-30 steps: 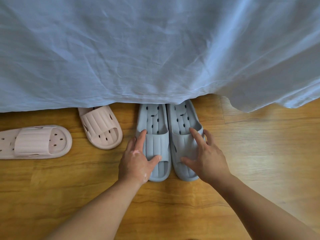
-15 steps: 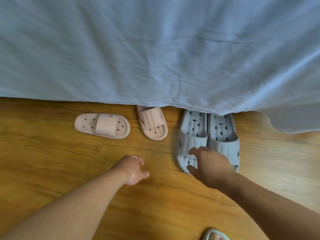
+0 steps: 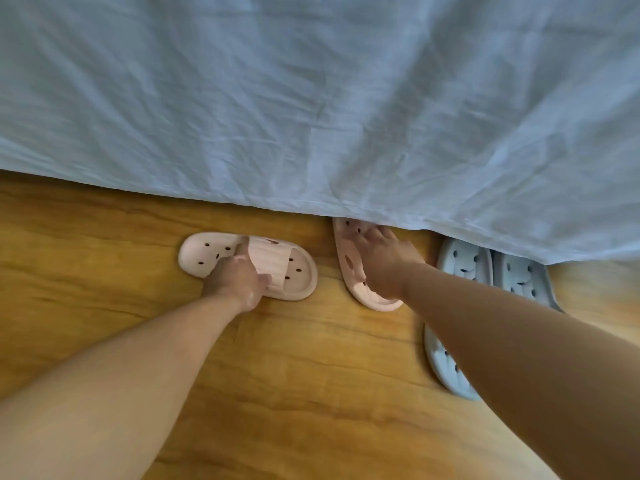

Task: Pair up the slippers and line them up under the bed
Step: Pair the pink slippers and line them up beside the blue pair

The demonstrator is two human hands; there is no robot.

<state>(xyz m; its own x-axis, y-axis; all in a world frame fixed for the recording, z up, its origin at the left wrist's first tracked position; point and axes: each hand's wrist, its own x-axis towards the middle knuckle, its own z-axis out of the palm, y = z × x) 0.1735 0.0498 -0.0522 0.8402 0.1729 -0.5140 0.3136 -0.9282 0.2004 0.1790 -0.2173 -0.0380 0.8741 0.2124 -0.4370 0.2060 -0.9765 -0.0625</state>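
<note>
Both hands have left the blue pair (image 3: 485,271): left hand (image 3: 235,282) grips the sideways pink slipper (image 3: 298,268), right hand (image 3: 384,261) lies on its mate (image 3: 349,268), grip unclear; next, turn it parallel.

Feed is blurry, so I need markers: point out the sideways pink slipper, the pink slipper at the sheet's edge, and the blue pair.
Sideways pink perforated foam slipper (image 3: 207,256): head view, bare footbed.
Pink foam slipper at the sheet's edge (image 3: 349,268): head view, left side.
Blue perforated foam slipper pair (image 3: 462,263): head view, left slipper's footbed.
</note>
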